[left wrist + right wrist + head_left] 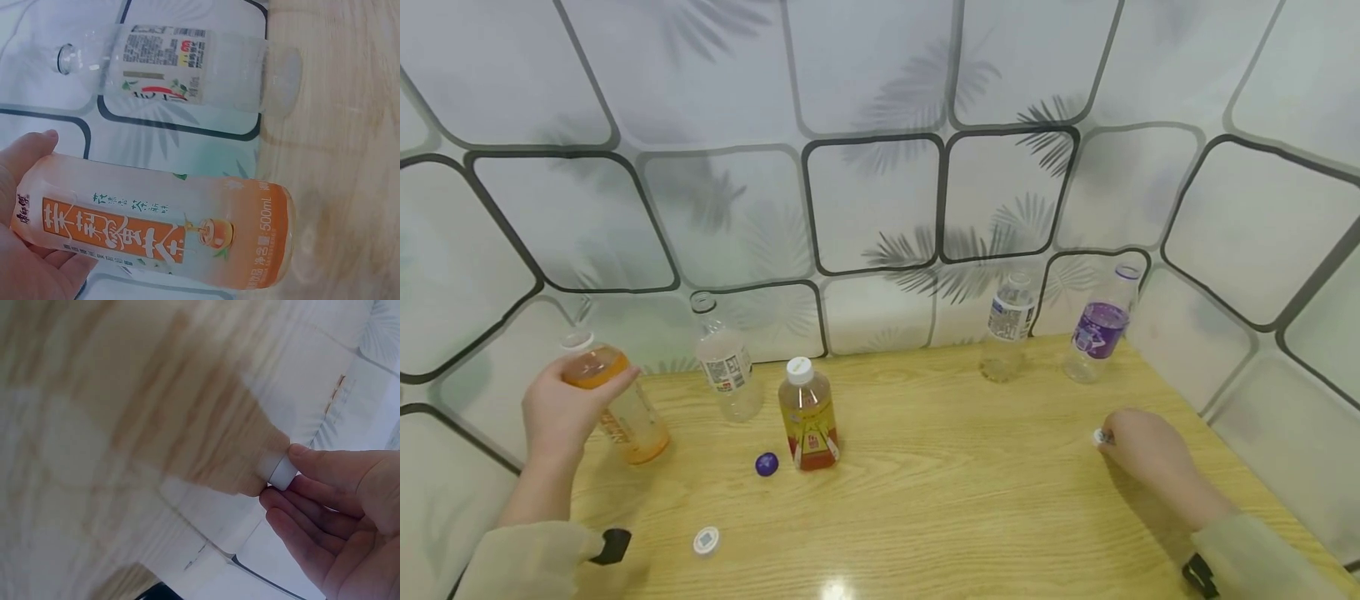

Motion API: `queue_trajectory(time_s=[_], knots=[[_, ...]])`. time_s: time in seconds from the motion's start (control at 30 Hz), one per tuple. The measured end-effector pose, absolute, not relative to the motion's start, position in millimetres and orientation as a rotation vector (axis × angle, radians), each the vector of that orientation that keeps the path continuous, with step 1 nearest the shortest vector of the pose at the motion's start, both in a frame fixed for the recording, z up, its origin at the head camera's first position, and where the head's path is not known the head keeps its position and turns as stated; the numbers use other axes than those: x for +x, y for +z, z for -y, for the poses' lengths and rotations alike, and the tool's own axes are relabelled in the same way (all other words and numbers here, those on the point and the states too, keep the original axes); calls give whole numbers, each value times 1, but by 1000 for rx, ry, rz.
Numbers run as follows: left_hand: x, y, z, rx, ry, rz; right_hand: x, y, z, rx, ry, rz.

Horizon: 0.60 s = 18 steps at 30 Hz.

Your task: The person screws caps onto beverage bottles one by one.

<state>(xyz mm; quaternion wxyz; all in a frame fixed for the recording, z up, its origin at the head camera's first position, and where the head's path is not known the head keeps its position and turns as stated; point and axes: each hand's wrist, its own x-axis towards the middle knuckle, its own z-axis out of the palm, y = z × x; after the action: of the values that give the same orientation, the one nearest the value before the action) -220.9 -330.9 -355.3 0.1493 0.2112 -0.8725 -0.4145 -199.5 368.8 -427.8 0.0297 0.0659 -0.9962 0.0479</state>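
At the left, my left hand (561, 408) grips the upper part of a bottle with an orange label (632, 421). The left wrist view shows its printed front, with fingers and thumb around the neck end; I cannot tell whether its base touches the table. Between thumb and fingertips, my right hand (337, 512) pinches a white bottle cap (283, 472) at the table's right side. Two uncapped clear bottles stand beyond that hand, one with a white label (1011, 321) and one with a purple label (1101, 329).
Beside the held bottle stands an uncapped clear bottle (726, 367). A yellow-labelled bottle with a white cap (808, 417) is to its right. On the wooden table (940, 500) lie a purple cap (767, 464) and another white cap (706, 541). Patterned walls (880, 200) border the table.
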Motion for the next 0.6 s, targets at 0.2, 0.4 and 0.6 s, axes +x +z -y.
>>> queue_trajectory(time_s=[0.2, 0.4, 0.6], knots=[[-216, -342, 321, 545, -1146, 2533, -201, -425, -369, 192, 173, 3091], [-210, -324, 309, 459, -1119, 2540, -201, -422, -368, 175, 199, 3120], [-199, -310, 294, 401, -1094, 2555, -200, -424, -367, 174, 195, 3101]])
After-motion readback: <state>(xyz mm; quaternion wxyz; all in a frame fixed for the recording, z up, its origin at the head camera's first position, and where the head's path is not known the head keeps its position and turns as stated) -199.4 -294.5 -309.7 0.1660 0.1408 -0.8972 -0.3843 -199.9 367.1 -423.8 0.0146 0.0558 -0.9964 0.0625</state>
